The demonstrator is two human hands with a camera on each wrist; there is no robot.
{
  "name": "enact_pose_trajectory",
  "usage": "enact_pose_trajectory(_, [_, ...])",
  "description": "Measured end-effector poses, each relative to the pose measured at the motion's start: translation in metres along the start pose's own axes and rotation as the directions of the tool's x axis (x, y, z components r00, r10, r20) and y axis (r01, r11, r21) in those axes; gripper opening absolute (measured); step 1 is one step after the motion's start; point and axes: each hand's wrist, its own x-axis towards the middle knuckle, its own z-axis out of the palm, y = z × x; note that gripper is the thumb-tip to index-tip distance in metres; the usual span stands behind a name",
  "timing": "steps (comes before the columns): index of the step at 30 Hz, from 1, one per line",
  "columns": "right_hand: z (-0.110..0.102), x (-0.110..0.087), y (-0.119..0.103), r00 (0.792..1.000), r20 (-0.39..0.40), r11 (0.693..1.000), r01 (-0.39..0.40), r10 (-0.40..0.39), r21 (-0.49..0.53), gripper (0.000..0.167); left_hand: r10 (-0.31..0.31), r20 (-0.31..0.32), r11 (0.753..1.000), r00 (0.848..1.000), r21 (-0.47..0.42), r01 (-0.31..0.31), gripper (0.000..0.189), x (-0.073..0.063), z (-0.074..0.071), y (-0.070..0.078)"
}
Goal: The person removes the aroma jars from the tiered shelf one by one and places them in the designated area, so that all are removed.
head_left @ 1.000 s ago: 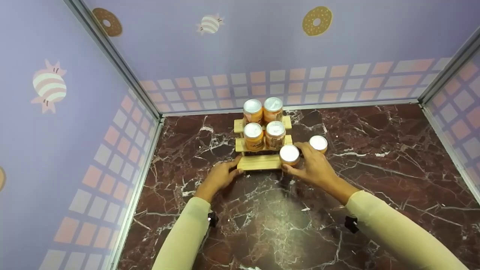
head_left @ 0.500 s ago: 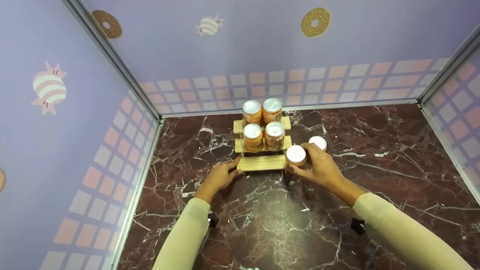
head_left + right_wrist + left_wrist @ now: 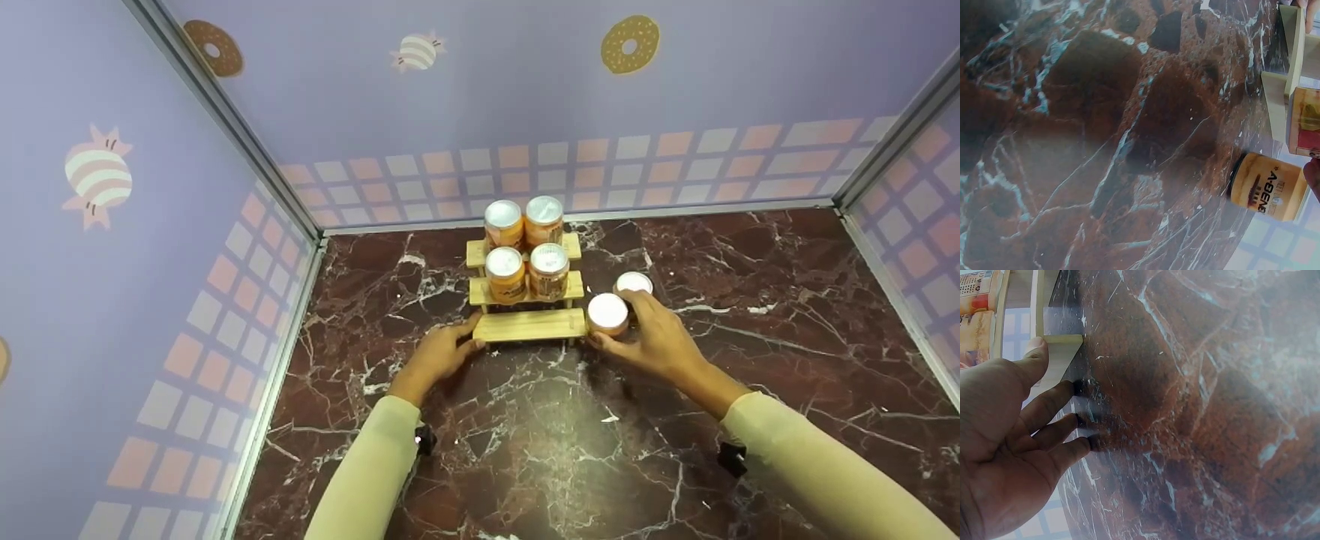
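A three-step wooden stand [image 3: 525, 325] is on the dark marbled tabletop. My left hand [image 3: 442, 352] holds the left end of its lowest step, thumb at the front. The left wrist view shows that thumb against the wood and the other visible fingers [image 3: 1050, 408] loosely spread. In my right hand [image 3: 656, 337] is an orange can [image 3: 607, 313] with a pale lid, gripped upright just beyond the step's right end. Behind it another orange can [image 3: 634, 283] stands on the table, partly covered by the right fingers; its printed label [image 3: 1269, 185] shows in the right wrist view.
Two cans stand side by side on the middle step, among them one with an orange label [image 3: 505, 276]. Two more occupy the top step, including the right one [image 3: 544, 217]. A patterned purple wall [image 3: 525, 90] rises behind the table, with side walls left and right.
My right hand has moved the can rightward from the right end of the lowest step to just past it, uncovering the step. The left hand stays on the stand.
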Motion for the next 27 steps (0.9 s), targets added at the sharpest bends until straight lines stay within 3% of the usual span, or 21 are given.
enact_pose_trajectory(3, [-0.002,-0.003,0.003,1.000,0.011,1.000,-0.011,0.011,-0.003,0.082,-0.010,0.004,1.000,1.000,-0.020,0.010,0.064,-0.002,-0.003,0.005])
enact_pose_trajectory(7, [-0.004,-0.006,0.007,1.000,0.017,1.000,-0.018,0.019,-0.005,0.080,0.040,-0.043,0.999,0.998,0.021,-0.040,0.063,0.009,0.011,-0.017])
enact_pose_trajectory(16, [-0.009,-0.014,0.019,1.000,-0.008,1.000,0.011,-0.011,-0.013,0.074,0.009,-0.015,1.000,1.000,-0.023,-0.010,0.063,0.003,0.003,-0.005])
enact_pose_trajectory(23, [-0.013,-0.019,0.029,0.999,-0.038,0.999,0.030,-0.031,-0.019,0.077,0.032,-0.050,0.999,0.998,0.003,-0.032,0.067,0.025,0.029,-0.040])
enact_pose_trajectory(27, [-0.014,-0.022,0.033,0.999,-0.033,1.000,0.014,-0.015,-0.014,0.076,0.029,-0.045,0.999,0.999,-0.011,-0.030,0.066,0.024,0.028,-0.039])
